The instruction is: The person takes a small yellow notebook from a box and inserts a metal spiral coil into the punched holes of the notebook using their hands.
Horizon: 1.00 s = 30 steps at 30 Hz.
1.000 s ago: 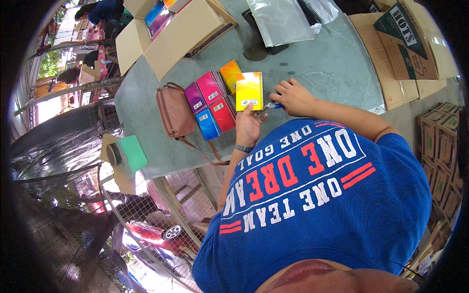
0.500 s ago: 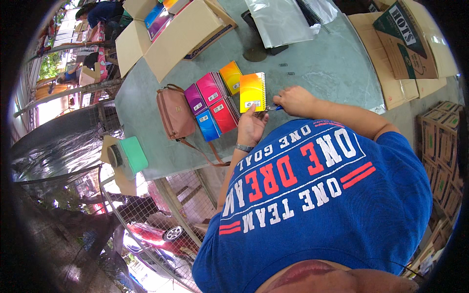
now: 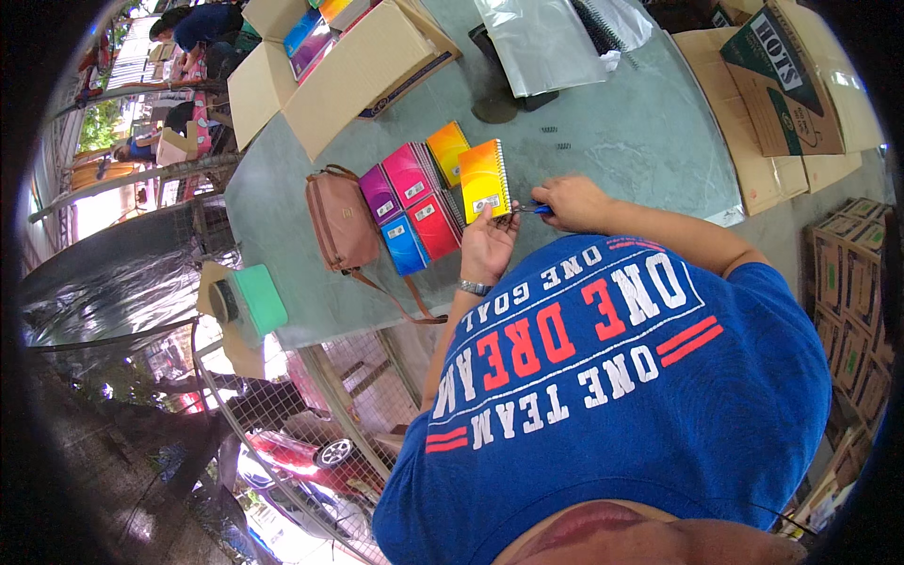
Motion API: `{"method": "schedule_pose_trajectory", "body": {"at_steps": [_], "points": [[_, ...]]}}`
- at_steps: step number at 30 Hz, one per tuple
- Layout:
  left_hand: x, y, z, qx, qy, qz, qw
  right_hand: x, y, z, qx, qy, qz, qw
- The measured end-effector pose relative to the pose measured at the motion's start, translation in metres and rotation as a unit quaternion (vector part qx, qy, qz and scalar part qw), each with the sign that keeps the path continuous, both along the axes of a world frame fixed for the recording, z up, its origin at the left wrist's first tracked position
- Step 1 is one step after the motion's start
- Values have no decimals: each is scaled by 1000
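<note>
As the left hand (image 3: pixel 488 242) grips a yellow-and-orange spiral-bound notebook (image 3: pixel 483 179) by its lower edge, thumb laid over the cover, the right hand (image 3: pixel 571 201) is curled around a blue-handled metal tool (image 3: pixel 540 209). The tool's tip points at the lower end of the binding; whether it touches the coil is too small to tell. The notebook is held just above the centre of the frame, over a grey-green desk (image 3: pixel 650 141). To its left, five other spiral-bound notebooks (image 3: pixel 436 226) in purple, magenta, yellow, blue and red lie close together beside a brown shoulder bag (image 3: pixel 341 221), its strap trailing toward the desk's edge. Two short black coil pieces (image 3: pixel 562 146) lie above the right hand. Clear plastic sheets (image 3: pixel 546 47) and long black coils (image 3: pixel 600 28) sit at the top of the frame, an open cardboard box (image 3: pixel 348 85) with colourful covers inside at upper left, and a printed brown-and-green carton (image 3: pixel 786 94) at upper right. The person wears a blue T-shirt (image 3: pixel 650 414) and a metal-band wristwatch (image 3: pixel 475 287).
</note>
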State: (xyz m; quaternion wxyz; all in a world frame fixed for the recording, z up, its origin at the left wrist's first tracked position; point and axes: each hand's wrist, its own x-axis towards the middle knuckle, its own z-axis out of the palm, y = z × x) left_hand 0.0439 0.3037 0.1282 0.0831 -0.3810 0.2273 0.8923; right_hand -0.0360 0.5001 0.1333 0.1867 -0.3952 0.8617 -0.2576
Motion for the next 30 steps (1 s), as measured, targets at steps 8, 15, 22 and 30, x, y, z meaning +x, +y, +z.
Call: {"method": "schedule_pose_trajectory", "body": {"at_steps": [8, 15, 22, 30], "points": [[5, 2, -6, 3, 54, -10, 998, -18, -1, -10, 5, -490, 28, 871], [-1, -14, -18, -108, 41, -1, 993, -48, 9, -33, -50, -251, -17, 967], [-70, -97, -20, -499, -31, -409, 764, -67, 26, -35, -23, -201, -122, 972], [-181, -125, -4, -741, -13, -608, 286, -72, 72, -54, 87, -112, -199, 970]]}}
